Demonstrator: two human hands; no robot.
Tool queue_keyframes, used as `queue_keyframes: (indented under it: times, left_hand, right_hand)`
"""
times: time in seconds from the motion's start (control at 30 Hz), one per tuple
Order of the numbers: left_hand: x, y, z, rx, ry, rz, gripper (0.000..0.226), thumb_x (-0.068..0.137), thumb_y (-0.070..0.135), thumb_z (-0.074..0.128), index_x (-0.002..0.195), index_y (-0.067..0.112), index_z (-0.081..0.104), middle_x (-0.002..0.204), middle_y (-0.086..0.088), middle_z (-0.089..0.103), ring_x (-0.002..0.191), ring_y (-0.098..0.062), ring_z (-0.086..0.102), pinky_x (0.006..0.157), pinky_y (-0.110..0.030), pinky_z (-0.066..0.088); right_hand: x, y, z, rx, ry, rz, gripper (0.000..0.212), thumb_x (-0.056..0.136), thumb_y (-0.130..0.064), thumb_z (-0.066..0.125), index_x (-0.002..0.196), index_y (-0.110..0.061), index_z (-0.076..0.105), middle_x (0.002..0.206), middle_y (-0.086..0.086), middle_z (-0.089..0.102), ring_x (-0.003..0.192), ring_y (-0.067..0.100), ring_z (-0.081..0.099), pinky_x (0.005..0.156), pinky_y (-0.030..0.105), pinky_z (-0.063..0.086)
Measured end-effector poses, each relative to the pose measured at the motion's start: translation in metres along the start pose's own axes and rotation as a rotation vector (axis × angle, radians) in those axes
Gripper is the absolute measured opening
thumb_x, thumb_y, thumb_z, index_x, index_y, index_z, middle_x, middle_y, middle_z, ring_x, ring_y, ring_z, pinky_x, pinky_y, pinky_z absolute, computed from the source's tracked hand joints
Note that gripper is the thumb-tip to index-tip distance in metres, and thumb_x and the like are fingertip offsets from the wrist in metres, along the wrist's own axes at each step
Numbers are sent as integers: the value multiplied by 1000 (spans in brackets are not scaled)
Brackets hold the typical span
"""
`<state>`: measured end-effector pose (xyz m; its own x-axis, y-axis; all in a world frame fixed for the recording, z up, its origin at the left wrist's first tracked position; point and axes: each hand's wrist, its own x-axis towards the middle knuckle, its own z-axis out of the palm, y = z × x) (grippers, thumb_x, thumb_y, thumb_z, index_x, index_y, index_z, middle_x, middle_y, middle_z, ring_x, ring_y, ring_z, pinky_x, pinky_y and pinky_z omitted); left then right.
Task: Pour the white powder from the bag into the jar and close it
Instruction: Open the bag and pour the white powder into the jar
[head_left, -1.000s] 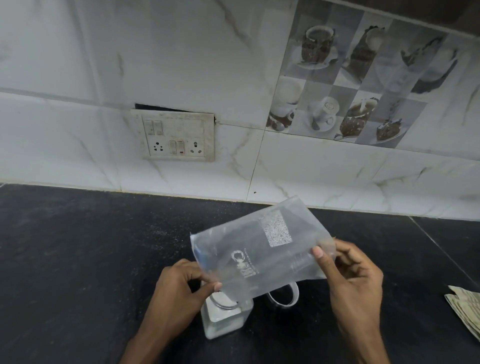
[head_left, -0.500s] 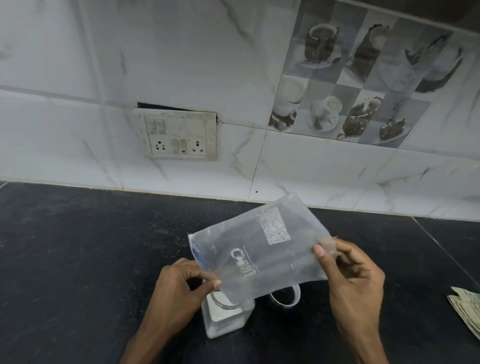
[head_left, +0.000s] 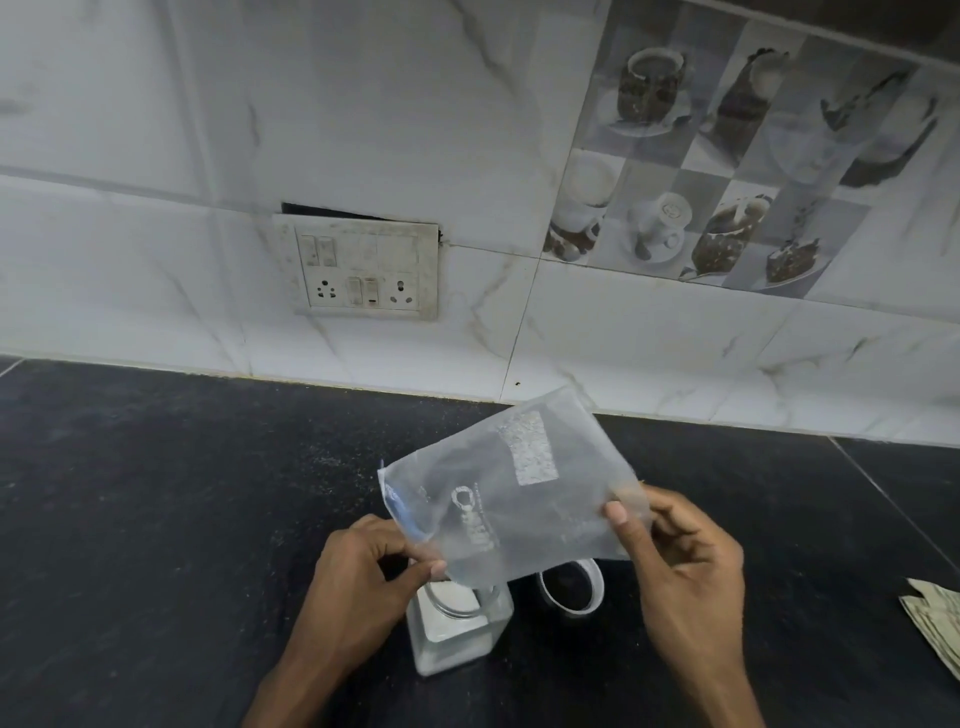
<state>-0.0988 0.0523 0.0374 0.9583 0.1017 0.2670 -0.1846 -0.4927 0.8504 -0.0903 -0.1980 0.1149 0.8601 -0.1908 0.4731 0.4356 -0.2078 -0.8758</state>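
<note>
**Bag** (head_left: 519, 493): clear plastic zip pouch with a pale printed patch and a white logo. Held in the air at lower centre of the frame, tilted, with its lower left corner over the jar mouth. It looks nearly empty.

**Left hand** (head_left: 358, 577): lower centre-left. Grip closed on the bag, with thumb and fingers pinching the left edge near the blue zip strip, right above the jar.

**Right hand** (head_left: 680, 566): lower centre-right. Grip closed on the bag, with thumb and fingers pinching its right corner.

**Jar** (head_left: 457, 629): clear, square-sided, upright on the surface below the bag. The mouth is open and the metal-coloured rim is partly hidden by the bag.

**White powder** (head_left: 452, 595): visible inside the jar through the mouth and the walls.

**Lid** (head_left: 571, 584): white round cap lying on the surface just right of the jar and off it, hollow side up. Its top edge is hidden behind the bag.

**Surface** (head_left: 156, 519): dark speckled stone across the lower half of the frame, with pale grains scattered left of the bag.

**Switch and socket plate** (head_left: 363, 270): off-white and soiled, on the marbled wall tiles at centre left.

**Picture tile** (head_left: 727, 156): cups and cakes in grey tones, upper right.

**Folded paper** (head_left: 935, 623): at the right edge, on the surface, well apart from the jar. What kind of paper it is cannot be told.
</note>
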Motion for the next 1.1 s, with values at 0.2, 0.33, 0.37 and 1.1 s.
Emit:
queue_keyframes:
  times: [0.2,0.33,0.37,1.1]
  left_hand:
    - [0,-2,1,5,4,-5,46,65,20,94,69,60,72,84,36,72,84,-1,69,73,-20,55]
    - [0,-4,1,-10,6,-5,44,65,19,95,70,58,74,82,34,72,82,-2,69,73,-27,58]
    - [0,-3,1,-6,6,-9,43,65,19,95,71,57,75,83,34,72,82,-2,69,73,-27,57]
    - [0,-5,3,-17,-8,-38,41,65,19,94,69,56,75,84,39,70,85,2,68,76,-28,57]
  right_hand:
    - [2,-6,0,19,-3,-2,12,78,-21,74,87,-28,79,91,-8,78,80,2,72,70,12,55]
    - [3,-7,0,32,64,5,13,78,-20,74,85,-30,79,89,-9,78,78,1,72,69,11,55]
    - [3,-6,0,32,49,9,15,78,-19,74,86,-32,78,88,-9,78,78,0,72,69,11,55]
    - [3,-9,3,15,26,-24,19,80,-18,72,87,-35,79,88,-9,78,78,1,72,67,10,54]
